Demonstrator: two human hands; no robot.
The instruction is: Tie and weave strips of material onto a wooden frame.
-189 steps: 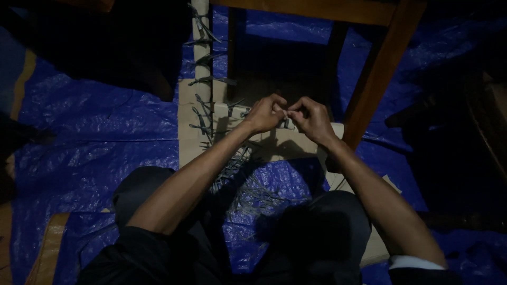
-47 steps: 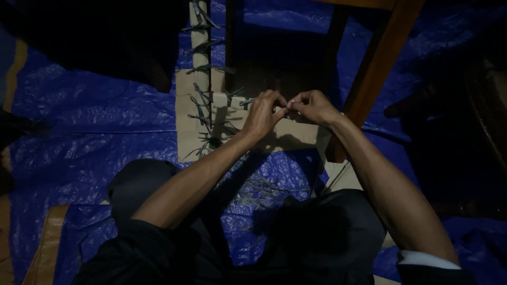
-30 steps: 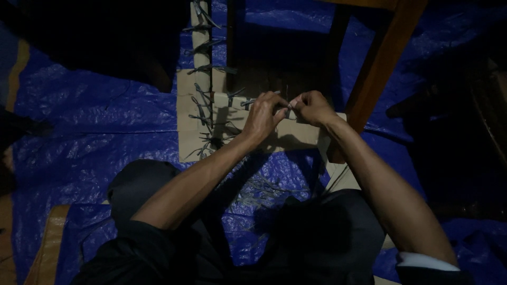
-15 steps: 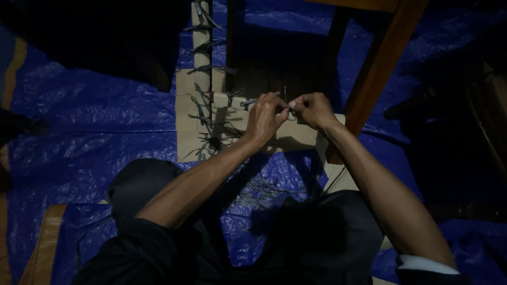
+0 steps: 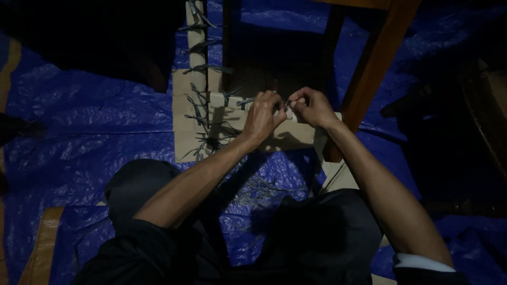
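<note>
Pinching a thin strip (image 5: pixel 288 103) between them, the left hand (image 5: pixel 262 117) and right hand (image 5: pixel 311 107) are closed tight over the cardboard (image 5: pixel 296 132), near its far edge. It looks like tying or twisting; pulling it snug likely needs a gentle tug.

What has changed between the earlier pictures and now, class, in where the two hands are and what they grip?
Hardly anything. The left hand and right hand stay together, pinching a small thin piece over the cardboard. The strips, blue tarpaulin and wooden leg are unmoved.
</note>
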